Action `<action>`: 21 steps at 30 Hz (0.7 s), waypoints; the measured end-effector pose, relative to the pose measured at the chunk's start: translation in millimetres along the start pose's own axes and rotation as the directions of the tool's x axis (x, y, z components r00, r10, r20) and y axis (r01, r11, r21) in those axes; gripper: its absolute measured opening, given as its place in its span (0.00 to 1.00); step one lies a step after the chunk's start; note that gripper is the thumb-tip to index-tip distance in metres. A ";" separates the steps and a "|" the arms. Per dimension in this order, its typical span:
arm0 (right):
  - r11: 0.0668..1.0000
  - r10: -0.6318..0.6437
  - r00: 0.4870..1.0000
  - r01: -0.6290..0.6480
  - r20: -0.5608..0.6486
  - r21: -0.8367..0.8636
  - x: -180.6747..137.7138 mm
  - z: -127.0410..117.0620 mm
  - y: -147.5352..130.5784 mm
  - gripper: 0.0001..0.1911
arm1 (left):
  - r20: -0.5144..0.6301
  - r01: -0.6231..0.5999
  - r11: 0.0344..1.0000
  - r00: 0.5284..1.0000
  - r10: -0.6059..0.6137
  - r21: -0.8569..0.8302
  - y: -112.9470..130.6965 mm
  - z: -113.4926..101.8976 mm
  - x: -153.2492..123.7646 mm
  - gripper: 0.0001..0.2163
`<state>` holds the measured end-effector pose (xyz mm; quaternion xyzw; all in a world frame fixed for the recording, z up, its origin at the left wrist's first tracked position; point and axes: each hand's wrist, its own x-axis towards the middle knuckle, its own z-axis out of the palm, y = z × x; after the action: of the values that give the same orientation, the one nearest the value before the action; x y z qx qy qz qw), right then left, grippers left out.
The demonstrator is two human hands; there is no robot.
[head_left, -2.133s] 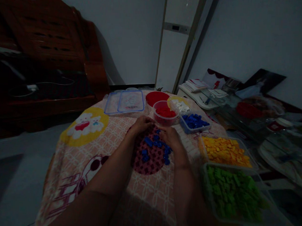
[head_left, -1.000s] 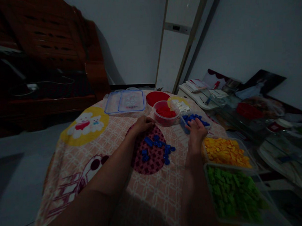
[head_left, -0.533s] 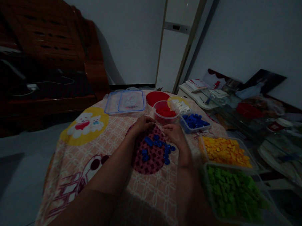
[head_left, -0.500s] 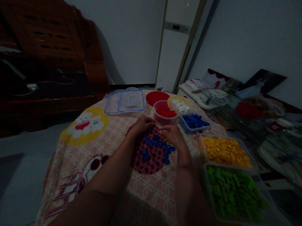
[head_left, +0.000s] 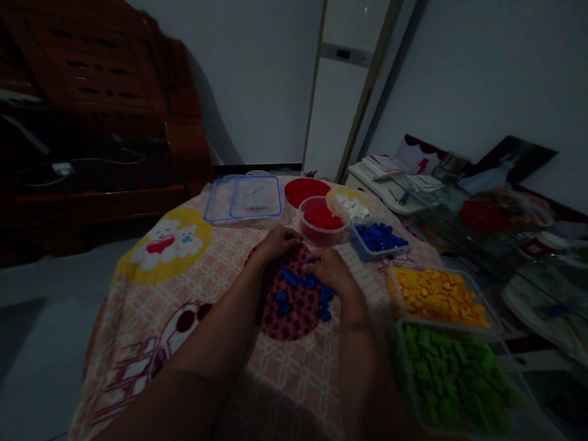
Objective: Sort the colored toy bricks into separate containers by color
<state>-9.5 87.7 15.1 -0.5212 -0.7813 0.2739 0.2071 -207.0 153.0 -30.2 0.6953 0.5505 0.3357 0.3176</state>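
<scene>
Several loose blue bricks [head_left: 291, 292] lie on a dark red patterned circle of the tablecloth [head_left: 174, 287]. My left hand [head_left: 278, 241] rests at the far edge of that pile, fingers curled down on the cloth; what they hold is hidden. My right hand [head_left: 331, 269] sits palm down over the pile's right side with fingers bent onto the blue bricks. A clear tub of blue bricks [head_left: 378, 238] stands just beyond my right hand.
A round tub of red bricks [head_left: 322, 220], a red lid [head_left: 305, 188], white bricks [head_left: 353, 207] and two clear lids [head_left: 243, 199] stand at the back. Tubs of yellow bricks [head_left: 437, 295] and green bricks [head_left: 455, 377] line the right edge. Cluttered furniture lies beyond.
My right hand reached out to the blue tub a second ago, came back, and now lies lower over the loose blue bricks. My left hand has stayed in place.
</scene>
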 end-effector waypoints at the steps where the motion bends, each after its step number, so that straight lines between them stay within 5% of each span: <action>1: 0.998 0.015 1.000 -0.014 -0.020 0.056 -0.4 -2.0 2.5 0.06 | -0.002 0.005 1.000 1.000 -0.005 -0.003 -0.2 0.1 0.1 0.15; 7: 0.855 0.308 0.936 -0.195 -0.168 0.480 -2.6 -19.6 23.1 0.13 | -0.024 0.006 1.000 1.000 -0.007 -0.019 -2.5 1.2 0.2 0.14; 14: 0.545 0.592 0.656 0.103 -0.469 0.832 -0.3 -41.2 52.4 0.27 | -0.023 0.003 1.000 1.000 -0.004 -0.017 -5.0 1.7 0.8 0.14; 17: 0.530 0.612 0.585 0.197 -0.532 0.825 2.9 -46.8 62.0 0.35 | -0.025 0.005 1.000 1.000 -0.005 -0.004 -4.7 1.9 0.7 0.14; 21: 0.622 0.560 0.561 0.200 -0.609 0.757 5.2 -49.3 71.5 0.41 | -0.029 0.008 1.000 1.000 -0.008 0.004 -3.8 2.4 0.2 0.15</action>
<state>68.7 124.9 6.9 -0.5333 -0.3387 0.3279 0.7024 -207.2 153.7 -34.6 0.6889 0.5583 0.3435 0.3095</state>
